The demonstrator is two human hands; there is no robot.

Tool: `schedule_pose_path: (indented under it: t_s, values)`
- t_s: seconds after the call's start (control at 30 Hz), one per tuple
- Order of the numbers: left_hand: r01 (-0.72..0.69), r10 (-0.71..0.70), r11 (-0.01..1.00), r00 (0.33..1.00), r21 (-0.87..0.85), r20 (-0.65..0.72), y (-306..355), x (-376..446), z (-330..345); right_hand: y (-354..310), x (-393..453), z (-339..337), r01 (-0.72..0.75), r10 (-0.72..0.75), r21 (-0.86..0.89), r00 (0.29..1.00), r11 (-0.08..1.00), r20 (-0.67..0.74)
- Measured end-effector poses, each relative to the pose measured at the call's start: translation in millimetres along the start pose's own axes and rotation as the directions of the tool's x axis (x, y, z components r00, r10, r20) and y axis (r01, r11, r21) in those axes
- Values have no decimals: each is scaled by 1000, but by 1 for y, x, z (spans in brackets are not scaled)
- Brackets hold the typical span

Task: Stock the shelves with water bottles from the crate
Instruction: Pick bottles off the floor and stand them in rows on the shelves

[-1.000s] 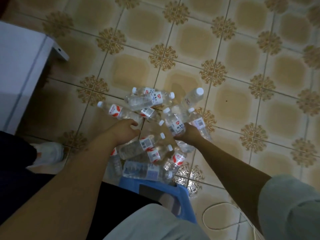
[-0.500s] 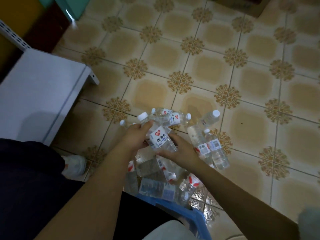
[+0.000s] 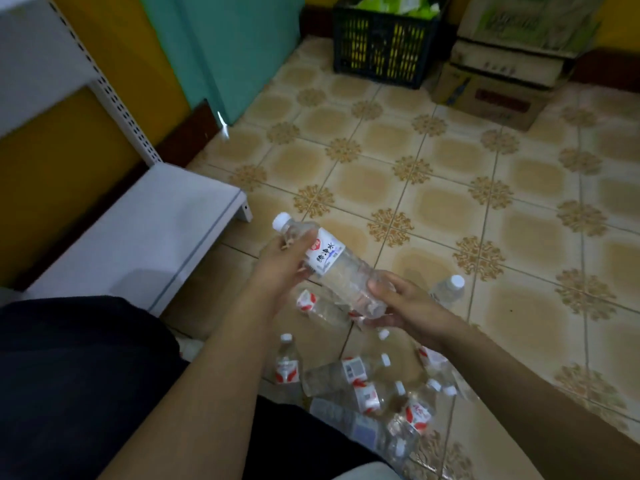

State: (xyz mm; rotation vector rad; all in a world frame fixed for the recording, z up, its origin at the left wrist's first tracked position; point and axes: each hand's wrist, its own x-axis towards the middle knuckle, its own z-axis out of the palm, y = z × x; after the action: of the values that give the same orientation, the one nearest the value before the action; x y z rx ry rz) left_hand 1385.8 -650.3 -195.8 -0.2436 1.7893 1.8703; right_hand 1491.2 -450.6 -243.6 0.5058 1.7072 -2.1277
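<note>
I hold one clear water bottle with a white cap and a white label, tilted, cap pointing up left, above the floor. My left hand grips its neck end. My right hand holds its base from below, thumb over the bottom. Beneath my hands several more bottles lie scattered on the tiled floor. One bottle lies apart to the right. The white bottom shelf stands to the left of my hands, bare on top.
A white perforated shelf upright rises at the left against a yellow wall. A dark plastic crate and stacked cardboard boxes stand at the far wall. A teal panel stands beside them. My dark-clothed leg fills the lower left.
Both hands lifted one bottle out of the pile and raised it. My view tilted up, bringing the shelf, crate and boxes into sight.
</note>
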Motion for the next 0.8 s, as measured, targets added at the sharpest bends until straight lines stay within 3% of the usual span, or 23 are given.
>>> schedule_pose_path:
  t_s: [0.17, 0.3, 0.47, 0.63, 0.8]
  values:
    - [-163, 165, 984, 986, 73, -15, 76, -42, -58, -62, 3, 50, 182, -164, -133, 977, 974, 140]
    - [-274, 283, 957, 953, 95, -110, 123, -94, -118, -106, 5, 114, 262, -200, -237, 946, 936, 255]
    - [-371, 371, 927, 892, 51, -257, 155, -173, -202, -162, -15, 215, 463, -283, -306, 828, 832, 484]
    - [-414, 325, 905, 823, -98, -466, 127, -245, -293, -181, -23, 317, 635, -290, -401, 709, 660, 643]
    - [-418, 177, 876, 744, -242, -644, 64, -303, -383, -162, -17, 419, 743, -89, -513, 601, 429, 795]
